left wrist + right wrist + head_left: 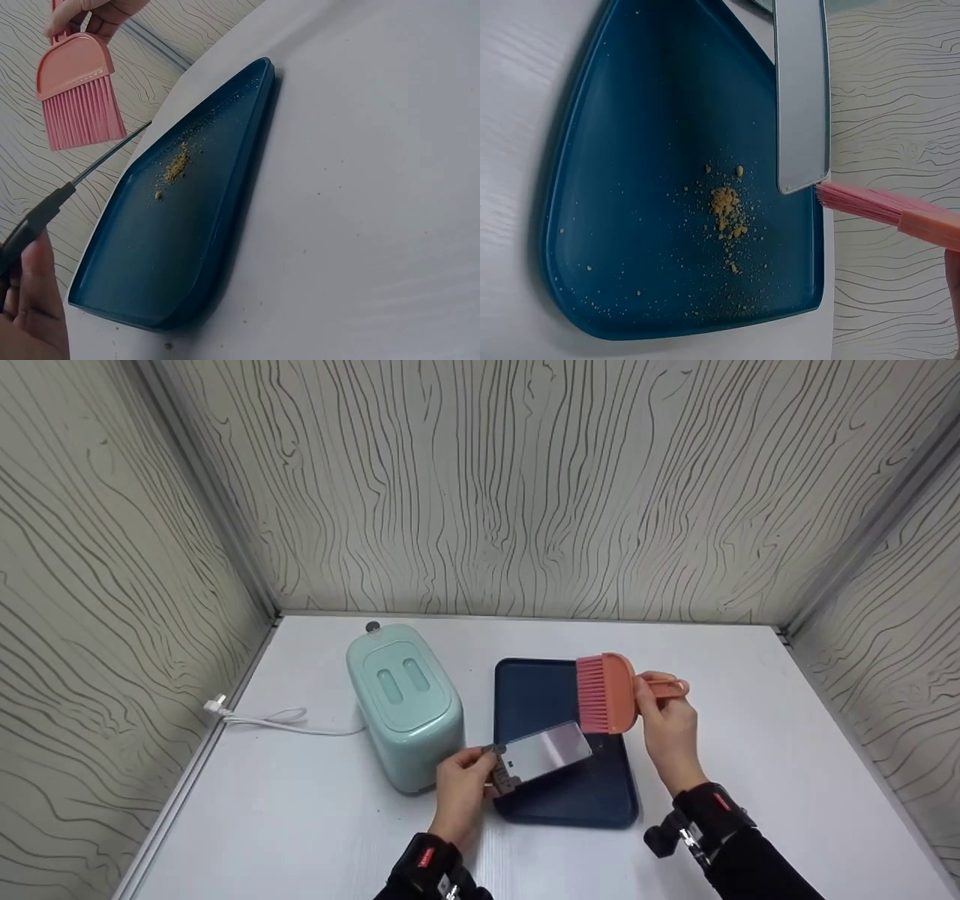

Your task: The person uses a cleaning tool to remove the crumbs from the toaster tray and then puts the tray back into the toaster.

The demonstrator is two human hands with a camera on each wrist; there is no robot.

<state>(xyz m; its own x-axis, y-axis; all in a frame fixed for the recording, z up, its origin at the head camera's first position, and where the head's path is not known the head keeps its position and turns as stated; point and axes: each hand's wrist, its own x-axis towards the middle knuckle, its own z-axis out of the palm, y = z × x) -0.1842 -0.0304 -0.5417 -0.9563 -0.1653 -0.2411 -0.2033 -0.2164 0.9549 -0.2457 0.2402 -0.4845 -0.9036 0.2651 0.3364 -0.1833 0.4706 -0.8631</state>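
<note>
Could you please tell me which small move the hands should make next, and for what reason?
Probably one light stroke of the brush over the shiny plate, toward its free end: the right hand holds the brush with its bristles close to that end, the left hand grips the other end, and the blue tray, with crumbs on it, lies below to catch what falls.

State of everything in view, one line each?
Crumbs: heaped and scattered
Blue tray: lying flat, crumbs inside
Metal plate: held above tray by left hand
Brush: held by right hand, bristles beside plate
Toaster: upright
Plug: unplugged
</note>
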